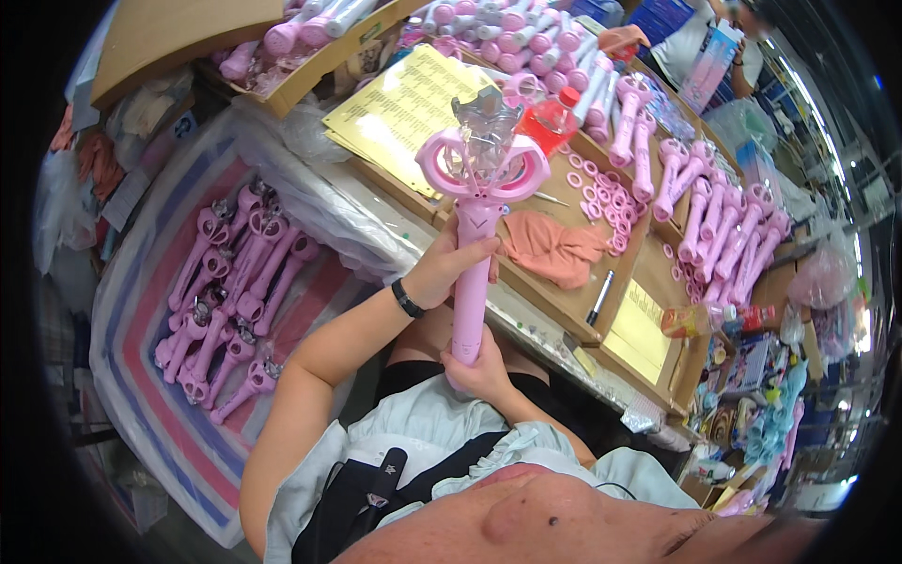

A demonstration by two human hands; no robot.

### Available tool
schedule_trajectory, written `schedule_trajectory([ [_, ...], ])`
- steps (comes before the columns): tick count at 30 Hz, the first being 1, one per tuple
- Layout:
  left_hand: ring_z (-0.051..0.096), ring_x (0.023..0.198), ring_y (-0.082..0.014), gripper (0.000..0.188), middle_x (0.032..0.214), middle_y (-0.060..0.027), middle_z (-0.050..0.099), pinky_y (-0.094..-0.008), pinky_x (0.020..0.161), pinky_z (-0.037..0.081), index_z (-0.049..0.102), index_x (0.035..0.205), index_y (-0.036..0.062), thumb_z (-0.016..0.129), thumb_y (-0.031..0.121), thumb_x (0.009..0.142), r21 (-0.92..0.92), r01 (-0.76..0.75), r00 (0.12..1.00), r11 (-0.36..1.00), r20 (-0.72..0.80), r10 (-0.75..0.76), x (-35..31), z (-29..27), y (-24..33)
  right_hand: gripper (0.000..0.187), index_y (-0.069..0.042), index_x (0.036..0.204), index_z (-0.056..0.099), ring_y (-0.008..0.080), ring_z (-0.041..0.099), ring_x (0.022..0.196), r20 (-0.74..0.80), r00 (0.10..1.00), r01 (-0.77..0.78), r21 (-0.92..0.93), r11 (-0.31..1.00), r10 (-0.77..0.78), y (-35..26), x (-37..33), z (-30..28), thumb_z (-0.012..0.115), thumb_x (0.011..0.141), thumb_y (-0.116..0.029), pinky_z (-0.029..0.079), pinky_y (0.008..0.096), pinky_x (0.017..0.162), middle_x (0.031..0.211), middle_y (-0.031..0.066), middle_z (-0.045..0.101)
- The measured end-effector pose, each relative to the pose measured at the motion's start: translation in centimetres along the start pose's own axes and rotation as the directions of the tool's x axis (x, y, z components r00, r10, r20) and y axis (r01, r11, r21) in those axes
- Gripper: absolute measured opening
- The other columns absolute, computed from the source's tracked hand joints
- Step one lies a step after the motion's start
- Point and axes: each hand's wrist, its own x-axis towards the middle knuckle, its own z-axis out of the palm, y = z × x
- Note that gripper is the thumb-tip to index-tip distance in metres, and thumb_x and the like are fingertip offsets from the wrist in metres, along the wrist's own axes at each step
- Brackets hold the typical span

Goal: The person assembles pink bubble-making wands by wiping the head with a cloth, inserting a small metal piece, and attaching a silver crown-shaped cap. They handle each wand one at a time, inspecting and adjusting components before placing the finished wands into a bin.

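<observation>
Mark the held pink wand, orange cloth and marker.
Held pink wand [472,303]: head view, handle.
Orange cloth [554,248]: head view, middle of its folds.
Marker [601,297]: head view, middle of barrel.

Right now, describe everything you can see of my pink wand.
The wand looks like shiny pink plastic: a handle flaring upward, marked with a dark chevron, two side loops and a clear, crown-like top. It is held with its top away from you, seen against a cardboard tray. Your left hand grips its upper handle, your right hand its bottom end.
</observation>
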Motion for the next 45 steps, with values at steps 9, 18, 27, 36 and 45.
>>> schedule_trajectory([
  [9,0.06,0.077,-0.0169,0.076,0.086,-0.0084,0.062,-0.0279,0.067,0.049,0.052,0.112,0.0019,0.039,0.071,0.083,-0.038,-0.004,0.954,0.999,0.3,0.015,2.4,6.4,-1.9,0.052,0.0,0.12,0.039,0.0111,0.055,0.077,-0.009,1.0,0.031,0.219,0.975,-0.03,1.0,-5.8,-3.9,0.067,0.076,-0.005,0.046,0.0266,0.07,0.086,0.0037,0.056],
  [18,0.062,0.078,-0.0195,0.052,0.101,-0.0105,0.058,-0.0327,0.07,0.052,0.039,0.124,0.0032,0.059,0.035,0.089,0.162,-0.175,0.975,0.971,0.164,0.148,0.1,9.1,-7.2,0.044,0.0,0.112,0.043,0.0128,0.057,0.079,-0.08,0.996,0.06,0.144,0.988,-0.049,2.5,-8.9,-6.1,0.067,0.076,-0.01,0.047,0.0292,0.073,0.087,0.0054,0.057],
  [27,0.062,0.081,-0.0227,0.064,0.104,-0.0131,0.058,-0.0356,0.074,0.051,0.043,0.124,0.0021,0.053,0.053,0.087,-0.295,0.044,0.96,0.955,0.278,0.042,1.5,8.4,-8.6,0.046,-0.002,0.115,0.043,0.0137,0.059,0.073,0.1,0.995,-0.02,0.457,0.889,-0.03,4.2,-11.2,-7.0,0.068,0.077,-0.006,0.049,0.0287,0.067,0.084,0.0056,0.057],
  [36,0.055,0.102,-0.014,0.057,0.121,-0.0098,0.05,-0.0272,0.085,0.047,0.033,0.134,-0.0034,0.06,0.02,0.09,0.352,-0.443,0.868,0.824,-0.06,0.493,2.1,6.7,-7.9,0.049,-0.002,0.114,0.043,0.0188,0.054,0.056,0.488,0.864,-0.385,0.799,0.462,-0.124,3.2,-11.5,-10.5,0.069,0.076,-0.017,0.046,0.0292,0.054,0.067,0.0075,0.05],
  [45,0.062,0.084,-0.0117,0.06,0.095,-0.0105,0.065,-0.0252,0.071,0.052,0.043,0.125,-0.009,0.069,0.024,0.083,0.621,-0.347,0.86,0.703,-0.088,0.502,1.4,6.1,-6.7,0.051,-0.001,0.112,0.04,0.0186,0.048,0.052,0.511,0.85,-0.45,0.832,0.323,-0.13,5.2,-12.5,-9.6,0.069,0.077,-0.025,0.044,0.0295,0.052,0.063,0.0078,0.047],
])
